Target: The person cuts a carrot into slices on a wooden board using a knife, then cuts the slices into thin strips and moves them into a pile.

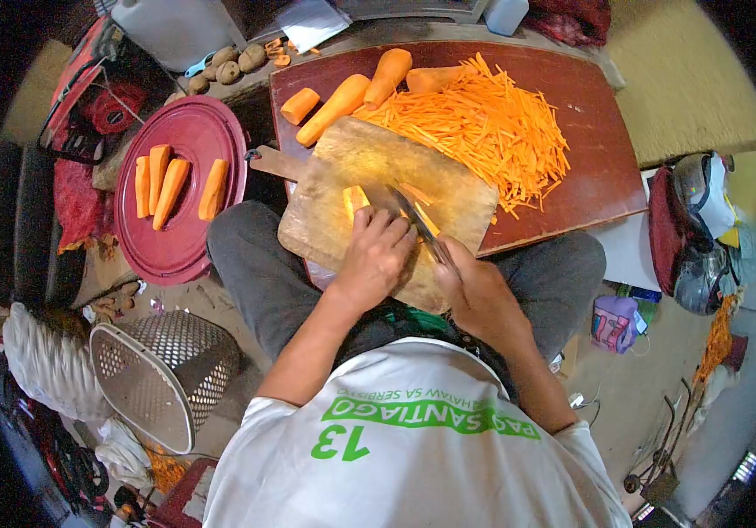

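Head view: carrot piece [355, 199] in curled left grip [373, 257], end beyond fingers [381, 220], knife [422, 222] in firm right grip [483, 297].

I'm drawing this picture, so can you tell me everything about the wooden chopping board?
The chopping board looks like worn, stained wood, roughly rectangular with rounded corners. Its handle, dark-tipped, points to the picture's left. It overlaps the red table. Carrot pieces lie on it, near the knife.

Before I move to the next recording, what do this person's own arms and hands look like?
The left hand and right hand are gloveless. The forearms are bare below short white sleeves, part of a white shirt with green print that includes the number 13.
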### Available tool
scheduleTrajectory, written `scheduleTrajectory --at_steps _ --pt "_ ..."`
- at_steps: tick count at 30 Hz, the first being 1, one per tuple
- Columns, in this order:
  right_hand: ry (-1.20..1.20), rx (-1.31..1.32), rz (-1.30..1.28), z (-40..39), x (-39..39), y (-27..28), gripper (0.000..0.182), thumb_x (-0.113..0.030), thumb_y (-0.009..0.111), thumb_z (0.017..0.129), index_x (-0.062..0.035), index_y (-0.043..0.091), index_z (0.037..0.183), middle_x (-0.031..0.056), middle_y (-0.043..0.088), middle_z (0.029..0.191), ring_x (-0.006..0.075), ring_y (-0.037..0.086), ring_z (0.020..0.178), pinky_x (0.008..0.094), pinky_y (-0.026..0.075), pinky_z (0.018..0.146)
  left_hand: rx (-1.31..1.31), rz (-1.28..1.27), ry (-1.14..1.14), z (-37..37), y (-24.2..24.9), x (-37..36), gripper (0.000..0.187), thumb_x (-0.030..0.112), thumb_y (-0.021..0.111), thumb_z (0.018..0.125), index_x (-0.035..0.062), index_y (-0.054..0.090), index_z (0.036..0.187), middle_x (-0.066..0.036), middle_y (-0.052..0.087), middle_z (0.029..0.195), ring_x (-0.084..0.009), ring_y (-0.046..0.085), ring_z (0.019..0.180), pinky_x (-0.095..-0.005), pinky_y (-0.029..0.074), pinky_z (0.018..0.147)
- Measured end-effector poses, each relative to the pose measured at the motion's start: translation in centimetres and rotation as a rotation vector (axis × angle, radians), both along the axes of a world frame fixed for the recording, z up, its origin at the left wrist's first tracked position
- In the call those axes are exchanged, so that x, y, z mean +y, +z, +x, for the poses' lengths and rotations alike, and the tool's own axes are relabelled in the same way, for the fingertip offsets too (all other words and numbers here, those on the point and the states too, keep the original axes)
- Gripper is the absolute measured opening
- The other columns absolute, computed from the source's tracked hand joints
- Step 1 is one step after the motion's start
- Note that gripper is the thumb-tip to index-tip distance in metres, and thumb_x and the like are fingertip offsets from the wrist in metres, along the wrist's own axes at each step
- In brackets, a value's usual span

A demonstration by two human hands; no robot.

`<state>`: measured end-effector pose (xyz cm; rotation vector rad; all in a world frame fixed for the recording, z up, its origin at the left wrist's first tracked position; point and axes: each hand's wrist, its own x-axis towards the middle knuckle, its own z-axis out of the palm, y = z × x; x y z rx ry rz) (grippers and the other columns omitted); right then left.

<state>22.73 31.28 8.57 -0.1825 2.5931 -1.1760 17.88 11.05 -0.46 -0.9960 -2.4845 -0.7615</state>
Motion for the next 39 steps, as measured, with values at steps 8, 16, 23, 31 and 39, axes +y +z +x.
scheduleTrajectory --at_steps 8,16,23,31,39 --pt "0.023 0.023 -0.04 -0.4 0.9 0.4 0.036 -0.023 0.056 0.108 -0.0006 0.054 0.137 0.0351 0.07 0.104 0.0572 0.069 0.097 0.0618 0.056 0.081 -0.037 -0.021 0.018 0.3 0.9 0.0 0.036 0.014 0.077 0.075 -0.0023 0.075 0.107 -0.012 0.065 0.103 -0.0327 0.06 0.103 -0.051 0.043 0.101" --pt "0.022 0.033 0.006 -1.8 -0.3 -0.3 0.033 -0.017 0.055 0.109 0.0021 0.061 0.135 0.0334 0.07 0.105 0.0533 0.07 0.102 0.0511 0.056 0.083 -0.033 -0.048 0.016 0.2 0.6 0.0 0.042 0.015 0.08 0.072 -0.002 0.075 0.11 -0.012 0.065 0.104 -0.0325 0.06 0.106 -0.0509 0.043 0.102" --pt "-0.03 0.031 -0.085 0.2 0.3 0.1 0.035 -0.017 0.056 0.109 0.003 0.06 0.136 0.033 0.069 0.102 0.0522 0.07 0.099 0.0512 0.055 0.083 -0.034 -0.033 0.037 0.4 0.6 0.0 0.038 0.014 0.079 0.072 -0.0007 0.074 0.106 -0.011 0.064 0.102 -0.0327 0.06 0.105 -0.0502 0.043 0.1" --pt "-0.038 0.032 -0.067 -2.6 -0.8 -0.1 0.035 -0.015 0.059 0.108 0.0035 0.061 0.137 0.0269 0.07 0.096 0.0407 0.073 0.086 0.0444 0.055 0.08 -0.033 0.034 0.026 0.2 0.7 0.1 0.032 0.011 0.08 0.072 0.0013 0.073 0.101 -0.011 0.064 0.101 -0.0321 0.06 0.105 -0.0487 0.044 0.097" --pt "-0.029 0.093 -0.1 -0.5 2.6 1.3 0.034 -0.017 0.065 0.107 0.0018 0.063 0.135 0.0233 0.071 0.096 0.0367 0.075 0.088 0.0405 0.056 0.078 -0.008 0.269 0.131 -0.1 1.0 -0.8 0.031 0.003 0.08 0.072 0.0039 0.073 0.102 -0.012 0.064 0.096 -0.0329 0.063 0.097 -0.0472 0.044 0.092"
